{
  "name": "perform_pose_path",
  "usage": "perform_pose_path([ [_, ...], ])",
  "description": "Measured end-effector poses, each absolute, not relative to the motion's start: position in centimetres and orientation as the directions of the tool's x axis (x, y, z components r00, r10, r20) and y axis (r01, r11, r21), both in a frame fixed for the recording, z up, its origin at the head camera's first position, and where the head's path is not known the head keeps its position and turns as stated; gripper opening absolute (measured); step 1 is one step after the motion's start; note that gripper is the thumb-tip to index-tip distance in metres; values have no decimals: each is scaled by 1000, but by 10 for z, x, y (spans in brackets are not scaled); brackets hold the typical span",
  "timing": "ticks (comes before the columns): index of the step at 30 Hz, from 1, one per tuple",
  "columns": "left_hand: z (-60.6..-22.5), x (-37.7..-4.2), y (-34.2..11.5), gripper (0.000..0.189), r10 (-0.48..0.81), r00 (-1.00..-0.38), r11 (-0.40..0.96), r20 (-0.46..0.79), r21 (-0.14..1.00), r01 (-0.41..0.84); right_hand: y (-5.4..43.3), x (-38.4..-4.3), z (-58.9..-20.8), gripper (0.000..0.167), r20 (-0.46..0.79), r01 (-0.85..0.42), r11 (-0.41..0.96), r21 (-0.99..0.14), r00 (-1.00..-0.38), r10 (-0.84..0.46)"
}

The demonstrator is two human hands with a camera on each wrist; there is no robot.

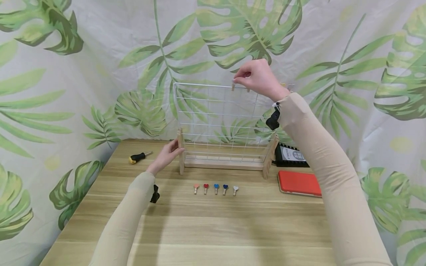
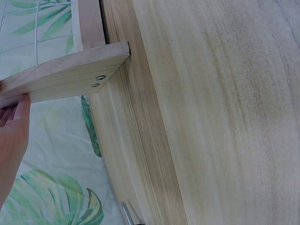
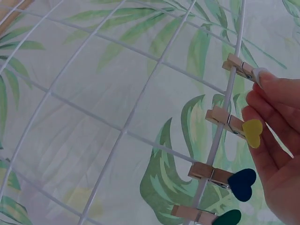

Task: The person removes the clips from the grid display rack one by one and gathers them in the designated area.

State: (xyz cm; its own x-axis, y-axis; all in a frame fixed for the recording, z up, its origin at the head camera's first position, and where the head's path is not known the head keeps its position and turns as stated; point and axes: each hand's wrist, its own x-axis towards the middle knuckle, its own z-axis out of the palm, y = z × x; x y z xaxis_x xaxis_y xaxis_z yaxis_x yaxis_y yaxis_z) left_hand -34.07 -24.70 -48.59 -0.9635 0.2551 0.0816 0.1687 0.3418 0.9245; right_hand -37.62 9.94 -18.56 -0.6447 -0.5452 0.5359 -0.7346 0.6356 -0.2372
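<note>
A white wire grid (image 1: 199, 85) stands upright in a wooden base (image 1: 223, 164). At its top bar my right hand (image 1: 257, 75) pinches the white heart end of a small wooden clothespin (image 3: 240, 67), whose jaws sit on the wire. Beside it on the same bar are clothespins with a yellow heart (image 3: 253, 133), a dark blue heart (image 3: 242, 184) and a green heart (image 3: 228, 218). My left hand (image 1: 166, 155) holds the left wooden upright (image 1: 181, 157), thumb in front; its other fingers are partly hidden.
In front of the base lies a row of heart clothespins: orange (image 1: 196, 186), red (image 1: 206, 186), light blue (image 1: 216, 187), dark blue (image 1: 225, 187), white (image 1: 235, 189). A screwdriver (image 1: 137, 158) lies at left. A red case (image 1: 299, 183) and black box (image 1: 289, 155) are at right.
</note>
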Motion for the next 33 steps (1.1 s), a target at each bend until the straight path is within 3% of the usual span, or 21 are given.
perform_pose_path([
  [7,-486,-339,-246,68,263,-963,326,66,933,152,99,-373,-182,11,621,-742,632,-224,-608,-494],
  [14,-485,-338,-246,69,266,-962,324,56,935,144,109,-356,-180,16,615,-730,620,-289,-638,-464],
  [18,-484,-338,-247,68,261,-964,319,56,937,141,118,-341,-196,16,637,-763,579,-289,-604,-479],
  [22,-483,-339,-246,67,257,-965,321,58,936,141,127,-327,-226,13,642,-800,530,-281,-567,-516],
  [25,-479,-337,-246,66,259,-965,318,45,939,130,133,-320,-259,11,602,-802,514,-304,-580,-549],
  [33,-477,-336,-244,66,263,-964,319,44,939,130,153,-305,-369,14,345,-665,587,-463,-744,-572],
])
